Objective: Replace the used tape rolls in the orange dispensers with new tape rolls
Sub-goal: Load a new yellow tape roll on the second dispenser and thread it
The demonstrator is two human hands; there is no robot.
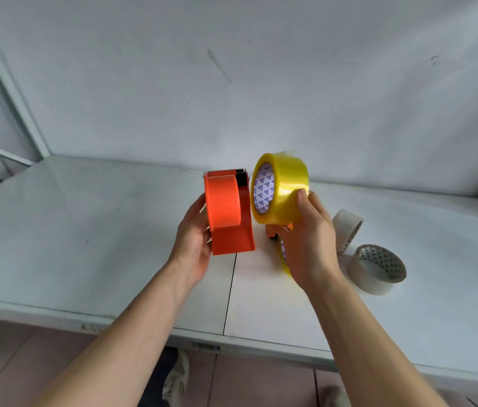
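Note:
My left hand (193, 236) grips an orange tape dispenser (227, 212) by its left side and holds it upright above the table; its round hub is bare of tape. My right hand (309, 239) holds a full yellow tape roll (283, 190) just to the right of the dispenser, with the roll's printed white core facing the hub. Behind my right hand a sliver of a second orange dispenser (271, 230) and the edge of another yellow roll (284, 258) show on the table, mostly hidden.
Two nearly spent whitish tape rolls lie on the white table (85, 230) at the right: one leaning (348, 230), one flat (377, 268). A grey wall stands behind. A metal frame post (5, 77) rises at the left. The table's front edge runs below my forearms.

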